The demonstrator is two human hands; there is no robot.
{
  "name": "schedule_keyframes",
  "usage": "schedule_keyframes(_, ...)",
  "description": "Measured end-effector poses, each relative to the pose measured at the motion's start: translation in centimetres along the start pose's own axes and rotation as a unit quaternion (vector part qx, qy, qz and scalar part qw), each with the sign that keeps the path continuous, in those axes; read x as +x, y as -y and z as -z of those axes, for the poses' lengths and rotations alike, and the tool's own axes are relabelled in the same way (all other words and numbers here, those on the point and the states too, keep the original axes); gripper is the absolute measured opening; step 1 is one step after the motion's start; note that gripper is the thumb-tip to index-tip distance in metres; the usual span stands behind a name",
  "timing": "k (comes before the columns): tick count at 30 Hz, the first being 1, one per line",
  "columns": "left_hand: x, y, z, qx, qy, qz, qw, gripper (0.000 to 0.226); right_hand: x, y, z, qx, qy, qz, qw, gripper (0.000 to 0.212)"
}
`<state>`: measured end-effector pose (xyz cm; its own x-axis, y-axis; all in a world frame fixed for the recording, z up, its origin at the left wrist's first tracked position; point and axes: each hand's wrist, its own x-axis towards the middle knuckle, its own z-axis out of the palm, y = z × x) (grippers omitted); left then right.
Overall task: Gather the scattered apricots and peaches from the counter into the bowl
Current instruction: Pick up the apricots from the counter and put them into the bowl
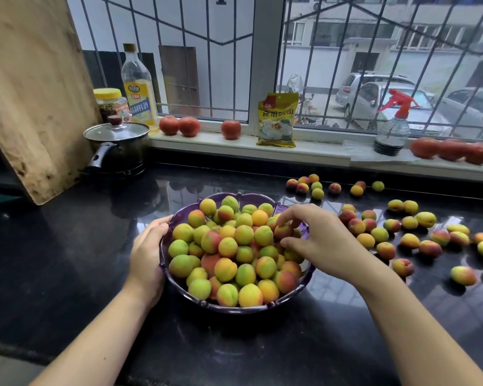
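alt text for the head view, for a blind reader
A right hand pinches a fruit over a heaped purple bowl that the left hand steadies by its rim. More fruit lies scattered on the dark counter to the right, below a barred window.

Purple bowl [179,215] of yellow-green, red-blushed fruit [229,246] on a glossy black counter [67,260]

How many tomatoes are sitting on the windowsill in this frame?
6. Two tomatoes sit together at the left, by the oil bottle; one stands alone left of the yellow packet; three cluster at the far right, where another could be hidden.
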<state>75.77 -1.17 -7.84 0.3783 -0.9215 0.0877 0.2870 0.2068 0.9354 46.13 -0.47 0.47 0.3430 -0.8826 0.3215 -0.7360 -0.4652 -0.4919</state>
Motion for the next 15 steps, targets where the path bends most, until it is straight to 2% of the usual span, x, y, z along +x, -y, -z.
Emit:
schedule_keyframes(4,0.02,-0.04,0.05,0.002,0.005,-0.002,1.0,0.037,0.0,0.45,-0.3,-0.001,0.011,0.016,1.0,0.02)
schedule_keyframes(9,-0.08,-0.21,0.1,0.008,0.011,-0.001,1.0,0.041,0.04,0.55,-0.47,-0.018,0.006,0.024,1.0,0.022)
schedule_keyframes(13,-0.26,-0.4,-0.17,0.005,0.009,0.009,1.0,0.035,-0.05,0.43,-0.47,-0.007,0.019,0.02,1.0,0.019)
schedule_keyframes(15,-0.28,-0.41,-0.12,0.007,0.012,0.007,1.0,0.034,0.19,-0.14,-0.1,0.026,-0.019,0.022,0.999,0.014)
